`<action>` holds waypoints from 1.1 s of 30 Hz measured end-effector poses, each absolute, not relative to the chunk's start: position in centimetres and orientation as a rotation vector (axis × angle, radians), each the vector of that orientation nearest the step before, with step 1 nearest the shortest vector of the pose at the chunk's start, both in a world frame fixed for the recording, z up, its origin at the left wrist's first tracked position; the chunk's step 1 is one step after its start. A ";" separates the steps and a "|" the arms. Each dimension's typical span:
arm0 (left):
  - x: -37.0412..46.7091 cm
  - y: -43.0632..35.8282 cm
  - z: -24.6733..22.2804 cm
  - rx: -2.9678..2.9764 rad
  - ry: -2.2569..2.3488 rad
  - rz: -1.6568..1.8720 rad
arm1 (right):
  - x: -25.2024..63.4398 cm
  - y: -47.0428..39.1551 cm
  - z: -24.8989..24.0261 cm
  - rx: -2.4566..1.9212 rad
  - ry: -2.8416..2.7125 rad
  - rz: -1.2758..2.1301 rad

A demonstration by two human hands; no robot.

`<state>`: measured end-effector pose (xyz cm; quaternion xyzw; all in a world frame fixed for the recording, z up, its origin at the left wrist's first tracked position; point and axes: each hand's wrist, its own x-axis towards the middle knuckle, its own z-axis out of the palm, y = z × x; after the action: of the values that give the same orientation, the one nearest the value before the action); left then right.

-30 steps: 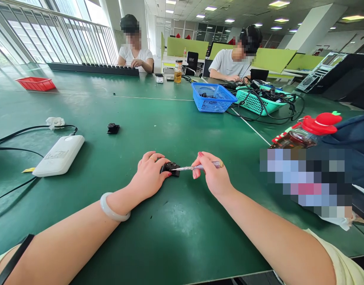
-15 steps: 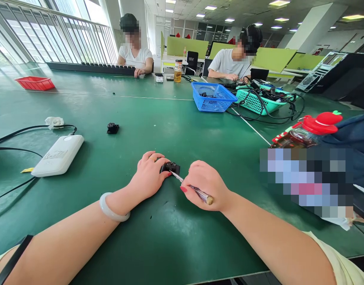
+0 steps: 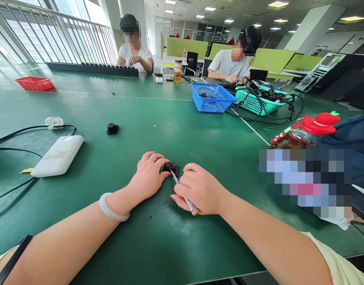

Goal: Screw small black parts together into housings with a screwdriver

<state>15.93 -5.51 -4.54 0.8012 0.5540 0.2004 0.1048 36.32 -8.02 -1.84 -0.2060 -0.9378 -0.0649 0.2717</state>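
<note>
Closest to the wearer, the right hand (image 3: 200, 189) is curled tight around a slim screwdriver (image 3: 183, 194), its tip meeting a small black part (image 3: 171, 167) on the green table (image 3: 176, 237). The left hand (image 3: 148, 174) rests beside that part, fingers drawn together against its left edge, pinning it down. Off to the left lies a white power bank (image 3: 57, 155); a second black part (image 3: 112, 128) sits farther out. On the right stands a red-capped bottle (image 3: 306, 132) of dark liquid. Beyond, a blue basket (image 3: 213, 97) holds a few small dark pieces, and a teal basket (image 3: 259, 103) is heaped with black cables. A red tray (image 3: 35, 83) sits far left, contents unclear.
</note>
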 end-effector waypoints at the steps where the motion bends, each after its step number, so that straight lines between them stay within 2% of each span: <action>1: 15.9 -5.5 -4.5 2.361 1.632 0.587 | 36.4 -8.0 -1.8 -0.550 -2.521 -0.195; 9: 15.9 -5.4 -4.6 2.365 1.631 0.603 | 36.9 -7.7 -1.5 -0.577 -2.385 -0.231; 20: 15.8 -5.3 -4.9 2.372 1.608 0.619 | 37.5 -6.9 -1.8 -0.857 -2.154 -0.037; 30: 16.0 -5.5 -4.6 2.364 1.562 0.620 | 37.4 -7.4 -1.7 -1.038 -1.744 0.570; 33: 16.1 -5.6 -4.3 2.367 1.533 0.626 | 37.5 -7.2 -1.8 -1.071 -1.661 0.651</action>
<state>16.09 -5.64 -4.34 0.8128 0.5265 0.2151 0.1261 37.50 -7.24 -1.81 -0.4440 -0.6885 0.2699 0.5060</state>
